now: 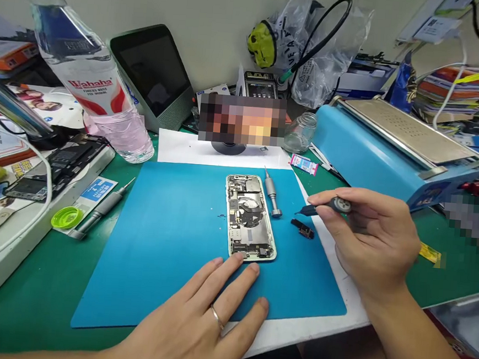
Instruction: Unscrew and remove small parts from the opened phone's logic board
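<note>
An opened smartphone (249, 219), its inner parts bare, lies on the blue mat (170, 218). My left hand (212, 310) rests flat with fingers spread, a ring on one of them. Its fingertips are at the phone's bottom edge, the middle one touching it. My right hand (368, 234) pinches a dark pointed tool with a round grey end (339, 204), held right of the phone, tip toward the left. Just below that tip lies a small black phone part (302, 229). A grey screwdriver (272, 192) lies along the phone's right side.
Another screwdriver (103, 208) lies left of the mat beside a green cap (66, 218). A water bottle (93, 79) and a screen device (150, 75) stand at the back left. A blue machine (362, 150) and a glass jar (301, 132) occupy the back right.
</note>
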`<state>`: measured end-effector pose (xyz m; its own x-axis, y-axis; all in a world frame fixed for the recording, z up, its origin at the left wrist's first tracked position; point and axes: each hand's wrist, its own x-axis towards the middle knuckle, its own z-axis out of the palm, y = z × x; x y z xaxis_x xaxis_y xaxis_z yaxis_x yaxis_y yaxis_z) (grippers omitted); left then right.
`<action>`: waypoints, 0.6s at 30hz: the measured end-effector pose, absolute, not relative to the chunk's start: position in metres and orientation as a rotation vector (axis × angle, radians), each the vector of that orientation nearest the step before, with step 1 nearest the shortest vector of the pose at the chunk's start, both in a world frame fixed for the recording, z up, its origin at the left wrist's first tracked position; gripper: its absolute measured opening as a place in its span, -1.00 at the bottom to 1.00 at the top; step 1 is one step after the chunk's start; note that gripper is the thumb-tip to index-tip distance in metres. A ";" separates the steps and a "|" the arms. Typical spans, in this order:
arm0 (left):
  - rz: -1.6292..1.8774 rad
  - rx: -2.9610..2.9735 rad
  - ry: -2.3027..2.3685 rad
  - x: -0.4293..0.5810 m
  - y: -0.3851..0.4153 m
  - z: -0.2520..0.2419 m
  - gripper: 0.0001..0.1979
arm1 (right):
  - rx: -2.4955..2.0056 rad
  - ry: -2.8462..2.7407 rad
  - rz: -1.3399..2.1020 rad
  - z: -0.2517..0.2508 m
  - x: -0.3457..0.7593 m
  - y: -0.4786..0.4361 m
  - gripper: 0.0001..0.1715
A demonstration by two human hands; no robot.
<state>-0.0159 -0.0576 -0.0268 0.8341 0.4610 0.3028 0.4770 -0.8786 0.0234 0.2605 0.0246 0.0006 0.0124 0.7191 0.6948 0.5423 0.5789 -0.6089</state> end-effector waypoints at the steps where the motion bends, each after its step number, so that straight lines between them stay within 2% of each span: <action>1: -0.472 -2.951 -0.770 -0.016 -0.057 -0.026 -0.48 | -1.056 -1.656 0.188 0.001 0.260 0.025 -0.59; 4: -0.479 -2.934 -0.784 -0.015 -0.056 -0.025 -0.53 | -1.000 -1.690 0.181 0.004 0.260 0.026 -0.35; 6: -0.448 -2.932 -0.764 -0.016 -0.055 -0.026 -0.48 | -0.993 -1.711 0.193 0.004 0.261 0.027 -0.29; 11: -0.374 -3.025 -0.745 -0.017 -0.055 -0.023 -0.23 | -0.994 -1.715 0.194 0.000 0.263 0.031 -0.38; 15: -0.324 -3.128 -0.802 -0.017 -0.055 -0.015 -0.32 | -1.083 -1.699 0.224 -0.003 0.264 0.033 -0.52; 18: -0.286 -3.178 -0.821 -0.016 -0.055 -0.010 -0.31 | -1.123 -1.719 0.242 -0.002 0.265 0.034 -0.43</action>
<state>-0.0164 -0.0549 -0.0103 0.8615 0.4912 0.1286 0.4647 -0.8648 0.1902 0.2654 0.0343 -0.0024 -0.0412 0.7698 0.6369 0.5638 0.5442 -0.6213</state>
